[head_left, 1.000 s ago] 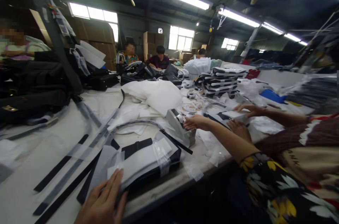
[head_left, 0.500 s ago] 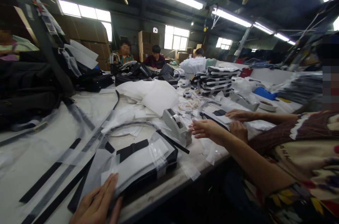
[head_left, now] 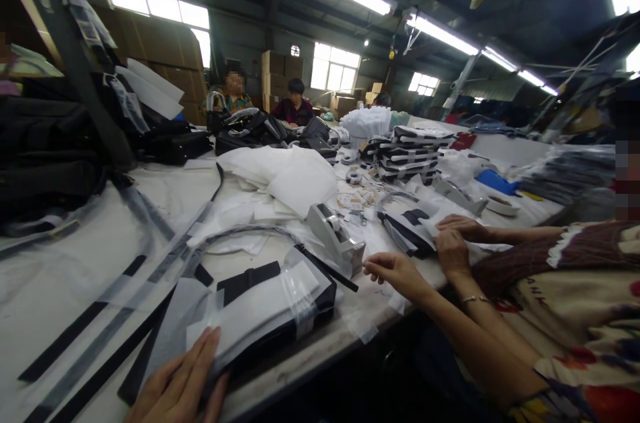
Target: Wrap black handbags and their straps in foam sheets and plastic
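A black bag (head_left: 311,316) lies on the table edge, wrapped in white padding sheets (head_left: 260,316) with clear tape across its right end. My left hand (head_left: 175,376) holds its near left end, fingers flat on the sheet and thumb down the front side. A grey tape dispenser (head_left: 333,240) stands just behind the bag. Beside its cutting edge, my right hand (head_left: 395,273) is pinched with thumb and forefinger together, apparently on the end of the clear tape, which is hard to see. The bag's wrapped handle (head_left: 250,230) arches up behind it.
At my right a co-worker's hands (head_left: 457,243) work on another black bag (head_left: 407,233). Loose white sheets (head_left: 300,176) lie behind the dispenser. Long black straps (head_left: 85,323) stretch across the left. Stacked wrapped bags (head_left: 407,153) stand farther back; a dark post (head_left: 85,70) rises at left.
My right hand has moved slightly down to the dispenser's cutting edge, and its spread fingers have closed into a pinch. My left hand stays on the bag. The co-worker's hands have shifted.
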`<state>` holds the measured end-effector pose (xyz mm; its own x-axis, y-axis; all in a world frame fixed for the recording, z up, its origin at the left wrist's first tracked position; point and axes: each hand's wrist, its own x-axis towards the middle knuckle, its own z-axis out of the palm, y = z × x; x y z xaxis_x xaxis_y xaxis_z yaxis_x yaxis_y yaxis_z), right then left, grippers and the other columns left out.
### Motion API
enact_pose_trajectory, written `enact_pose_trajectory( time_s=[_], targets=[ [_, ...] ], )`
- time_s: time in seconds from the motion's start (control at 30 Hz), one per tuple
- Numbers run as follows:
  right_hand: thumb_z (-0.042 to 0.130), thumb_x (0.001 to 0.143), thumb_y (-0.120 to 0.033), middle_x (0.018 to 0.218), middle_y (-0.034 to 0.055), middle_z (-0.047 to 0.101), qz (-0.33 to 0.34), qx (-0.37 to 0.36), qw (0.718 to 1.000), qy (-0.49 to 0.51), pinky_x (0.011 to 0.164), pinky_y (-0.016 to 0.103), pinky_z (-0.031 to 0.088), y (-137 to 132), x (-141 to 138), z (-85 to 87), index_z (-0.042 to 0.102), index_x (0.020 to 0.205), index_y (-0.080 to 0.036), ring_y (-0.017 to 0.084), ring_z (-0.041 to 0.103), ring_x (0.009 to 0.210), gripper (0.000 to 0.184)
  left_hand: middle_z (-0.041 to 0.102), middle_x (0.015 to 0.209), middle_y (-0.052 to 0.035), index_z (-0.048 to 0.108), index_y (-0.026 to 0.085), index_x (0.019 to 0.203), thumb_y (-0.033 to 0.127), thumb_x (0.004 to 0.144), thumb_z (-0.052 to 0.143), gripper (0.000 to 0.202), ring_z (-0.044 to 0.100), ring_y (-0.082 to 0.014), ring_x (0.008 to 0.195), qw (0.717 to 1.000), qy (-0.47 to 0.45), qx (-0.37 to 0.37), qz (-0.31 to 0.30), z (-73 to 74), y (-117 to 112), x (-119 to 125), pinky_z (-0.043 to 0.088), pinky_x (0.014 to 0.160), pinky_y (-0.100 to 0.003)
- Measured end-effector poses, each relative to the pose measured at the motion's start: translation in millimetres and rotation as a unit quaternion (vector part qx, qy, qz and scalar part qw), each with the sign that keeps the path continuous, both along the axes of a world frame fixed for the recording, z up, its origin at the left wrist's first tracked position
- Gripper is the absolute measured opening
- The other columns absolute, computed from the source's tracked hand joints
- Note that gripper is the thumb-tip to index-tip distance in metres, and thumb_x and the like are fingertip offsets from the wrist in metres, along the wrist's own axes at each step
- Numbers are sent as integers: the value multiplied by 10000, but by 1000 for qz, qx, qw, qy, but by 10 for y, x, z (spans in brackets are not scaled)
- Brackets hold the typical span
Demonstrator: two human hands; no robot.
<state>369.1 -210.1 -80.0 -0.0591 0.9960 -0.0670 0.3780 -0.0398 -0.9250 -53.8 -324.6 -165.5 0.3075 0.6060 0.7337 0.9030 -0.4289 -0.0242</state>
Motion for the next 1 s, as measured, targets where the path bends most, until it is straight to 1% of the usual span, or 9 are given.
enact_pose_trajectory(
  time_s=[0.13,0.23,0.33,0.43,0.57,0.67,0.83,0.93,1.0],
  targets=[
    [702,837,-424,760,37,727,161,25,986,-15,593,236,502,-90,-455,331,740,926,-151,128,634,628,291,679,1288,-47,481,183,1439,319,912,546,548,656,-249,1013,999,25,-19,32,133,-91,100,519,885,-356],
    [672,871,-316,772,11,734,304,38,952,-24,634,234,529,-24,-1021,572,672,1191,-184,131,664,653,347,680,1280,-55,529,132,1384,282,931,518,477,625,-248,1056,995,12,-34,88,273,-180,221,509,911,-350],
    [643,876,-206,822,1,751,469,91,876,-62,713,238,540,133,-1651,695,518,1399,-217,133,698,716,538,672,1290,-47,542,133,1365,213,928,518,445,603,-241,1091,990,-1,-80,117,347,-231,320,513,911,-339],
    [644,867,-174,846,5,758,580,150,789,-133,717,218,503,325,-2243,684,478,1436,-217,129,699,737,594,660,1307,-40,536,145,1373,173,910,537,464,597,-242,1104,985,-14,-110,134,355,-252,367,518,912,-349],
    [705,849,-268,817,-8,752,634,199,695,-275,643,217,419,537,-2830,565,482,1438,-239,141,670,712,630,655,1317,-22,556,166,1362,198,920,514,446,605,-236,1095,984,-38,-102,139,313,-256,367,517,917,-347],
    [726,820,-307,811,-18,744,654,199,633,-363,583,223,352,619,-3081,483,407,1493,-291,165,661,731,745,643,1339,0,578,179,1347,241,933,502,426,603,-211,1107,985,-61,-91,131,267,-251,342,508,930,-310],
    [720,828,-376,763,-13,679,646,236,575,-443,561,238,284,711,-3267,410,236,1554,-382,170,609,665,873,615,1378,-1,574,201,1358,251,930,511,435,578,-197,1156,985,-72,-99,125,219,-242,307,470,966,-297],
    [719,838,-368,679,-18,614,660,257,546,-447,568,250,271,820,-3341,361,252,1559,-337,157,560,611,860,554,1451,-7,582,207,1341,239,903,531,442,559,-216,1168,981,-88,-121,127,229,-217,316,460,949,-329],
    [736,830,-379,601,-49,559,676,252,547,-425,569,249,275,905,-3386,323,280,1552,-327,142,522,566,855,546,1459,6,596,214,1316,235,875,555,444,559,-226,1139,977,-104,-138,128,244,-198,334,463,905,-344]
  ],
)
